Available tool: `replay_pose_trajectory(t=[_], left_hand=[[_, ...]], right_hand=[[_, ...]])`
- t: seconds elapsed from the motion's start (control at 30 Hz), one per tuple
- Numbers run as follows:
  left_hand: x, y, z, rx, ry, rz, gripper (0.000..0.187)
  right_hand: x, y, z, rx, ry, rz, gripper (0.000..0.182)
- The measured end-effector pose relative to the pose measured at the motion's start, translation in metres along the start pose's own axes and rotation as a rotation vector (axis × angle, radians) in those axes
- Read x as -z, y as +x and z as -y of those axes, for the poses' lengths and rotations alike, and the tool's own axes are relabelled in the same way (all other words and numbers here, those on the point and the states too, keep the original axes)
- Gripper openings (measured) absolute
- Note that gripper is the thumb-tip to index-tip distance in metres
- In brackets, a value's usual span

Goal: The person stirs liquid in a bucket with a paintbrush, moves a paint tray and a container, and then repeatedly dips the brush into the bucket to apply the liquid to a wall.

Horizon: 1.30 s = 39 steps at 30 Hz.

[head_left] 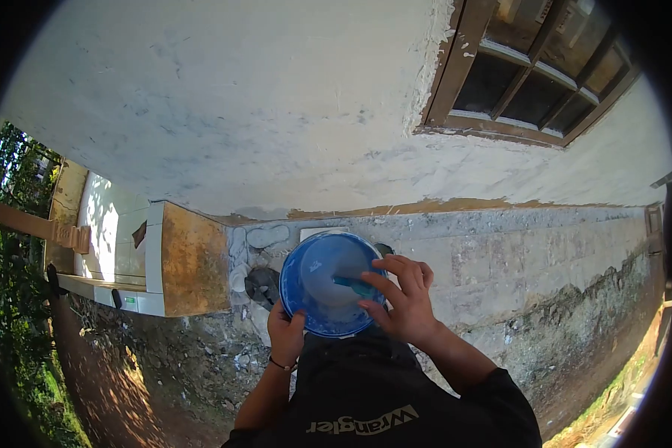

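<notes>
A round blue plastic basin [291, 287] is held in front of my body, its inside smeared with a pale residue. My left hand [287, 336] grips its near left rim, thumb over the edge. Over the basin's right side, my right hand [403, 295] has its fingers bent around a small flat teal tool [345, 281], whose far end sits inside the basin. The exact kind of tool is too blurred to make out. A dark shoe [263, 287] shows partly beside the basin.
A patchy white wall [276, 112] rises ahead, with a brown-framed window [530, 82] at upper right. A tiled ledge [155, 254] with an orange-stained side stands left. Rough concrete ground [493, 276] runs along the wall; several pale bags or lumps [269, 236] lie near its base.
</notes>
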<state>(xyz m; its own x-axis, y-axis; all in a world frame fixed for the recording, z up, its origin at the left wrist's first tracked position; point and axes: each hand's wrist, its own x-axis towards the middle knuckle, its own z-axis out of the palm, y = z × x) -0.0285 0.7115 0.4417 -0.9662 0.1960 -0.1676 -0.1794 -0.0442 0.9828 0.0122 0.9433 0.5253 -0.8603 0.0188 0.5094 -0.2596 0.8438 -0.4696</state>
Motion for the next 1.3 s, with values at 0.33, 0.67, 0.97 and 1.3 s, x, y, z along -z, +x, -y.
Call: replay_pose_trajectory(t=[0.33,0.67,0.97,1.3], left_hand=[[0.065,0.011,0.049,0.076,0.053,-0.055,0.027],[0.104,0.112,0.235,0.353,0.038,0.057,0.049],[0.081,0.138,0.323,0.363,0.060,0.133,0.065],[0.071,0.152,0.396,0.231,0.383,0.376,0.059]], right_hand=[[-0.109,-0.100,-0.128,-0.967,0.598,-0.305,0.016],[-0.402,-0.322,-0.301,-1.936,0.676,-0.125,0.037],[-0.514,-0.352,-0.399,-2.112,0.701,-0.371,0.054],[-0.551,-0.367,-0.430,-1.971,0.998,-0.662,0.058]])
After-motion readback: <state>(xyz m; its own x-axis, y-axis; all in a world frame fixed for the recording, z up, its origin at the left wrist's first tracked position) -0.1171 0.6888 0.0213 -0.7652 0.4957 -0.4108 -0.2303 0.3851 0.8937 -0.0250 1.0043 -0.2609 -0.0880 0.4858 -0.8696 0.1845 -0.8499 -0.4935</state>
